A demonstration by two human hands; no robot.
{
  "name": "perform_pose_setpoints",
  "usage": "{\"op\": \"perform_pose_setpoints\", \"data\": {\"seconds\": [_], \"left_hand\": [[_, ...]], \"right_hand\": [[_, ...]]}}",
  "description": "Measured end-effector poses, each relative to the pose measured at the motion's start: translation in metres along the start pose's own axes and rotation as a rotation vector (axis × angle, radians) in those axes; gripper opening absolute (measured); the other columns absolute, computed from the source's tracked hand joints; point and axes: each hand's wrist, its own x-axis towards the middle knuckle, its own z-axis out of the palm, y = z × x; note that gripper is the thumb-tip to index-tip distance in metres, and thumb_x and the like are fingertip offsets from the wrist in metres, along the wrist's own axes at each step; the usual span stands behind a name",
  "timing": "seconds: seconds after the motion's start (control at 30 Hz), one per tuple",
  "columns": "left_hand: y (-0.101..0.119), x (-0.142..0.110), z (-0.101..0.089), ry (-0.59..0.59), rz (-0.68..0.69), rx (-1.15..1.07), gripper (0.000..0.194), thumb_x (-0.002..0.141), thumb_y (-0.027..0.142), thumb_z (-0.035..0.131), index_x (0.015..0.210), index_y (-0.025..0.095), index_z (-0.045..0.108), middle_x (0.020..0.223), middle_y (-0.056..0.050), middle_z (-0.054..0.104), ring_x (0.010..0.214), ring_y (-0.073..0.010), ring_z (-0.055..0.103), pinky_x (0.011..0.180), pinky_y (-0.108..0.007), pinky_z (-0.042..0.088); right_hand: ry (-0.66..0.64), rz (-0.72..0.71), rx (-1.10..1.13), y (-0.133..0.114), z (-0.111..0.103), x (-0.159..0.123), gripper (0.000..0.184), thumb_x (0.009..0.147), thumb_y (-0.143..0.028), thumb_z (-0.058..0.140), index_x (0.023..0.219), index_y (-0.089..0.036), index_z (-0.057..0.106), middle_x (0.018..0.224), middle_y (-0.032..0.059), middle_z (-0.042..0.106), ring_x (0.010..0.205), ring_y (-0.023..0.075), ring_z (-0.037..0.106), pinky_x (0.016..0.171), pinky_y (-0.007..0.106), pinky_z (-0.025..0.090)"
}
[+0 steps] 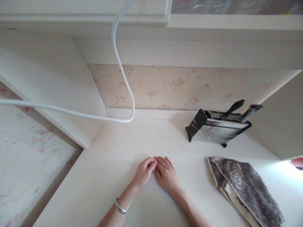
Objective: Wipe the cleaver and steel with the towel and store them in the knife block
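My left hand (144, 171) rests on the white countertop (146, 135) with its fingers curled in and the thumb against the forefinger. Whether anything small sits inside that pinch is hidden. A silver bangle (120, 206) circles the left wrist. Close beside it, my right hand (167, 172) lies flat, palm down, fingers stretched forward on the surface. The tips of the left hand touch or nearly touch the right hand's fingers. Nothing shows under the right palm.
A knife block (215, 130) with black-handled tools stands at the back right. Nearer lies a folded grey-brown towel (246, 186). A white cable (133, 104) loops across the upper left view. Cabinets (82, 11) overhang the counter; a side panel (59, 75) bounds the left.
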Motion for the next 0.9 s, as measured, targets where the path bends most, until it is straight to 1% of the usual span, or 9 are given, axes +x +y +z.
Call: {"op": "perform_pose_setpoints", "data": {"seconds": [0.27, 0.37, 0.43, 0.5, 0.57, 0.63, 0.77, 0.83, 0.9], "left_hand": [[0.003, -0.002, 0.001, -0.001, -0.024, -0.011, 0.032, 0.088, 0.047, 0.050, 0.093, 0.017, 0.062, 0.063, 0.004, 0.047, 0.055, -0.0104, 0.041, 0.053, -0.023, 0.033], [0.003, -0.002, 0.000, -0.005, -0.021, -0.015, 0.032, 0.088, 0.047, 0.050, 0.093, 0.017, 0.062, 0.063, 0.004, 0.047, 0.055, -0.0104, 0.041, 0.053, -0.023, 0.033], [0.003, -0.001, 0.000, -0.002, -0.013, -0.010, 0.032, 0.088, 0.046, 0.049, 0.093, 0.018, 0.062, 0.062, 0.005, 0.046, 0.054, -0.0104, 0.040, 0.052, -0.023, 0.032], [0.003, 0.000, 0.000, 0.008, -0.020, 0.025, 0.030, 0.088, 0.044, 0.048, 0.093, 0.018, 0.062, 0.060, 0.005, 0.047, 0.053, -0.0106, 0.041, 0.051, -0.023, 0.032], [0.004, 0.003, 0.001, 0.034, -0.033, 0.089, 0.027, 0.088, 0.039, 0.048, 0.092, 0.017, 0.063, 0.061, 0.004, 0.050, 0.053, -0.0113, 0.044, 0.053, -0.024, 0.034], [0.009, 0.007, 0.005, 0.061, -0.034, 0.144, 0.023, 0.086, 0.033, 0.049, 0.090, 0.017, 0.064, 0.065, 0.002, 0.055, 0.056, -0.0125, 0.049, 0.057, -0.025, 0.038], [0.033, 0.020, 0.022, 0.060, 0.031, 0.163, 0.020, 0.084, 0.030, 0.051, 0.091, 0.018, 0.066, 0.082, -0.002, 0.064, 0.072, -0.0147, 0.057, 0.070, -0.026, 0.044], [0.052, 0.030, 0.034, 0.031, 0.121, 0.156, 0.020, 0.086, 0.032, 0.051, 0.093, 0.020, 0.066, 0.089, -0.003, 0.065, 0.080, -0.0148, 0.058, 0.076, -0.026, 0.045], [0.071, 0.046, 0.046, -0.026, 0.275, 0.157, 0.022, 0.087, 0.032, 0.050, 0.093, 0.018, 0.066, 0.097, -0.005, 0.064, 0.084, -0.0154, 0.059, 0.081, -0.027, 0.046]], "right_hand": [[-0.009, 0.018, 0.040, -0.002, -0.001, 0.000, 0.037, 0.090, -0.018, 0.045, 0.121, -0.027, 0.061, 0.129, 0.0036, 0.061, 0.122, 0.0223, 0.052, 0.110, 0.048, 0.031], [-0.013, 0.040, 0.122, -0.001, 0.000, 0.001, 0.035, 0.089, -0.020, 0.046, 0.120, -0.027, 0.062, 0.130, 0.0041, 0.060, 0.123, 0.0238, 0.050, 0.111, 0.050, 0.028], [-0.029, 0.075, 0.241, 0.003, -0.002, 0.003, 0.030, 0.089, -0.024, 0.049, 0.114, -0.028, 0.066, 0.126, 0.0038, 0.063, 0.122, 0.0244, 0.052, 0.112, 0.051, 0.027], [-0.053, 0.190, 0.441, 0.012, -0.009, 0.005, 0.026, 0.090, -0.032, 0.050, 0.106, -0.027, 0.070, 0.116, 0.0045, 0.068, 0.113, 0.0245, 0.059, 0.108, 0.049, 0.033], [-0.001, 0.391, 0.650, 0.026, -0.026, 0.004, 0.029, 0.089, -0.041, 0.050, 0.100, -0.024, 0.071, 0.106, 0.0063, 0.071, 0.097, 0.0244, 0.066, 0.096, 0.045, 0.045], [0.161, 0.593, 0.751, 0.047, -0.052, 0.000, 0.034, 0.085, -0.048, 0.054, 0.099, -0.021, 0.070, 0.101, 0.0082, 0.072, 0.086, 0.0241, 0.069, 0.086, 0.041, 0.050], [0.606, 0.794, 0.682, 0.104, -0.126, -0.011, 0.038, 0.074, -0.046, 0.066, 0.102, -0.020, 0.068, 0.093, 0.0067, 0.071, 0.083, 0.0235, 0.068, 0.088, 0.044, 0.049], [0.893, 0.860, 0.645, 0.137, -0.164, -0.015, 0.034, 0.070, -0.042, 0.067, 0.095, -0.020, 0.067, 0.088, 0.0055, 0.069, 0.081, 0.0235, 0.066, 0.088, 0.046, 0.051], [1.150, 0.884, 0.614, 0.170, -0.200, -0.016, 0.022, 0.070, -0.035, 0.063, 0.087, -0.021, 0.063, 0.094, 0.0074, 0.067, 0.090, 0.0262, 0.064, 0.089, 0.048, 0.051]]}}
